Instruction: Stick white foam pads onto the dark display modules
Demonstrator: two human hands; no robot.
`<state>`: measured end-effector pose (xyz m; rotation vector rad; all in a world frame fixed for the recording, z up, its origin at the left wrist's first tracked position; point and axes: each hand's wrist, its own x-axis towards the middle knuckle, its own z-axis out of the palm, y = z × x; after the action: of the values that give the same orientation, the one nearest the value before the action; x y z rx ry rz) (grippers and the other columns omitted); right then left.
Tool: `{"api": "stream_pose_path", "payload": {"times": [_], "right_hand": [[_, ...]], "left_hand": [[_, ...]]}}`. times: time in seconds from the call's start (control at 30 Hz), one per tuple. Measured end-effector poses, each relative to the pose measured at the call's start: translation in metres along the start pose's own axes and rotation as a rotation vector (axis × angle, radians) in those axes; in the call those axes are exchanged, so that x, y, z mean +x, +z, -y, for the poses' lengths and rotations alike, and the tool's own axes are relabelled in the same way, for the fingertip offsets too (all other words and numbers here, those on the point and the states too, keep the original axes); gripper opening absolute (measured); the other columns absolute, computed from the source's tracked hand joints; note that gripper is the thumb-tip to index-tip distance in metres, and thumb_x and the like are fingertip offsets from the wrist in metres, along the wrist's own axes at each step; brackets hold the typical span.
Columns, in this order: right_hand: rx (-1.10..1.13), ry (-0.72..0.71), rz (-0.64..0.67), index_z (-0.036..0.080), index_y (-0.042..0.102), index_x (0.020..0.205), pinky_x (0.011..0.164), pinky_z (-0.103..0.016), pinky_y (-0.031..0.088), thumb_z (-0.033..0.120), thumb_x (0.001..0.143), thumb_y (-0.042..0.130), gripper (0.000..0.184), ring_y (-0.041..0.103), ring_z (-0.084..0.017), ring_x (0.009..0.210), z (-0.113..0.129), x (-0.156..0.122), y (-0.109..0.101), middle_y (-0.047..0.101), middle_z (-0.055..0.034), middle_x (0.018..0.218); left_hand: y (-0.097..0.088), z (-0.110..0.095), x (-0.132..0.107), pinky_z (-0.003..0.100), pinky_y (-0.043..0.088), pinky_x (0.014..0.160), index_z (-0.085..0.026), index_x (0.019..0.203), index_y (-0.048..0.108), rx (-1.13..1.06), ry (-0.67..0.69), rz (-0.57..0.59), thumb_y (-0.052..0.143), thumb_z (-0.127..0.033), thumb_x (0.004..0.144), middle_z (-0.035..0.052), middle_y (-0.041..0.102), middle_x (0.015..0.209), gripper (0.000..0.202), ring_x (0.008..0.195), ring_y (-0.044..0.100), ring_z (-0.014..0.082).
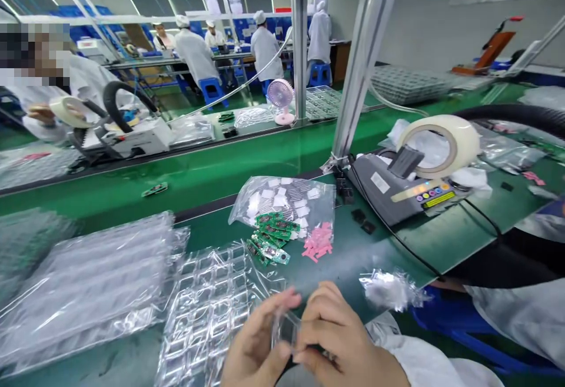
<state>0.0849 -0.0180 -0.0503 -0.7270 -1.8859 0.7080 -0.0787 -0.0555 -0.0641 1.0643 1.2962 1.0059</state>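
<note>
Near the front edge of the bench, my left hand (pixel 258 343) is closed on a small clear plastic piece (pixel 286 329), thumb and fingers on its sides. The fingers of my right hand (pixel 342 334) pinch the same piece from the right; its far side is partly hidden by them. Just left of my hands lies a clear plastic tray (pixel 207 304) with many cells. Beyond them sit a pile of green circuit boards (pixel 271 237) and pink strips (pixel 318 241), by a clear bag with white pieces (pixel 282 196). A crumpled heap of clear film (pixel 391 288) lies to the right.
Stacked clear trays in plastic (pixel 106 281) stand at left. A grey tape dispenser (pixel 397 184) with a large tape roll (pixel 468 143) is at right. A green conveyor belt (pixel 212 169) runs behind, carrying one board (pixel 155 189). A metal post (pixel 364 57) rises there. Co-workers sit beyond.
</note>
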Motion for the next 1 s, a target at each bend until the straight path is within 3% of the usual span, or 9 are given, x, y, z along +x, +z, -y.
{"api": "stream_pose_path", "payload": {"times": [0.07,0.17,0.23,0.3,0.37,0.47,0.63,0.8,1.0], "right_hand": [[-0.041,-0.002,-0.021,0.021,0.054,0.078,0.069,-0.029,0.042,0.036,0.092,0.041,0.024,0.053,-0.014,0.074,-0.009,-0.007,-0.016,0.055,-0.0003,0.072],[-0.352,0.199,0.025,0.021,0.053,0.097,0.069,-0.028,0.047,0.053,0.087,0.041,0.036,0.057,-0.016,0.079,-0.043,-0.011,-0.053,0.058,-0.0046,0.090],[-0.661,0.414,-0.005,0.016,0.050,0.109,0.065,-0.029,0.048,0.046,0.088,0.042,0.037,0.059,-0.017,0.075,-0.075,-0.008,-0.079,0.055,-0.0110,0.105],[-0.790,0.530,-0.043,0.008,0.049,0.112,0.058,-0.032,0.047,0.034,0.087,0.049,0.036,0.060,-0.020,0.073,-0.106,-0.003,-0.098,0.051,-0.0192,0.110],[-0.840,0.595,-0.035,0.007,0.055,0.102,0.053,-0.030,0.046,0.026,0.083,0.055,0.027,0.059,-0.020,0.069,-0.131,0.002,-0.107,0.053,-0.0184,0.105],[-0.821,0.627,-0.001,0.011,0.058,0.086,0.057,-0.027,0.048,0.021,0.082,0.059,0.011,0.058,-0.014,0.070,-0.149,0.007,-0.109,0.058,-0.0076,0.095],[-0.623,0.593,-0.060,0.016,0.063,0.094,0.069,-0.031,0.050,0.019,0.080,0.059,0.015,0.060,-0.017,0.085,-0.142,0.009,-0.118,0.056,-0.0094,0.114],[-0.259,0.618,-0.287,0.027,0.065,0.101,0.077,-0.031,0.050,0.026,0.074,0.065,0.028,0.059,-0.021,0.098,-0.114,-0.041,-0.157,0.059,-0.0030,0.116],[0.193,0.873,-0.880,0.018,0.063,0.098,0.057,-0.029,0.053,0.045,0.073,0.065,0.037,0.065,-0.018,0.071,-0.126,-0.170,-0.226,0.068,-0.0057,0.079]], "left_hand": [[0.025,-0.013,0.016,0.041,0.046,0.090,-0.023,0.100,0.061,-0.205,-0.107,0.045,0.066,-0.051,0.065,0.0102,0.067,0.108,0.045,0.103,0.059,0.0282],[0.043,-0.027,0.033,0.037,0.046,0.085,-0.022,0.095,0.062,-0.307,-0.214,0.072,0.071,-0.051,0.059,0.0086,0.070,0.095,0.047,0.093,0.062,0.0241],[0.046,-0.035,0.039,0.037,0.044,0.088,-0.023,0.092,0.063,-0.312,-0.289,0.107,0.072,-0.051,0.058,0.0067,0.071,0.089,0.045,0.092,0.062,0.0223],[0.046,-0.043,0.041,0.038,0.043,0.091,-0.022,0.089,0.065,-0.317,-0.386,0.174,0.071,-0.049,0.060,0.0057,0.070,0.085,0.040,0.090,0.062,0.0212],[0.049,-0.050,0.043,0.038,0.043,0.090,-0.021,0.086,0.066,-0.318,-0.485,0.254,0.069,-0.047,0.064,0.0051,0.069,0.082,0.035,0.084,0.062,0.0195],[0.056,-0.062,0.048,0.035,0.046,0.086,-0.020,0.084,0.066,-0.280,-0.561,0.317,0.066,-0.043,0.069,0.0046,0.068,0.081,0.028,0.078,0.062,0.0165],[0.086,-0.089,0.070,0.029,0.048,0.077,-0.018,0.086,0.065,-0.252,-0.544,0.393,0.063,-0.037,0.074,0.0046,0.069,0.082,0.023,0.073,0.062,0.0135],[0.156,-0.092,0.109,0.024,0.048,0.069,-0.015,0.084,0.061,-0.322,-0.604,0.406,0.058,-0.032,0.079,0.0044,0.070,0.079,0.018,0.067,0.064,0.0104],[0.291,-0.058,0.127,0.023,0.045,0.065,-0.013,0.076,0.059,-0.228,-0.738,0.770,0.060,-0.030,0.078,0.0037,0.067,0.070,0.017,0.060,0.063,0.0095]]}}
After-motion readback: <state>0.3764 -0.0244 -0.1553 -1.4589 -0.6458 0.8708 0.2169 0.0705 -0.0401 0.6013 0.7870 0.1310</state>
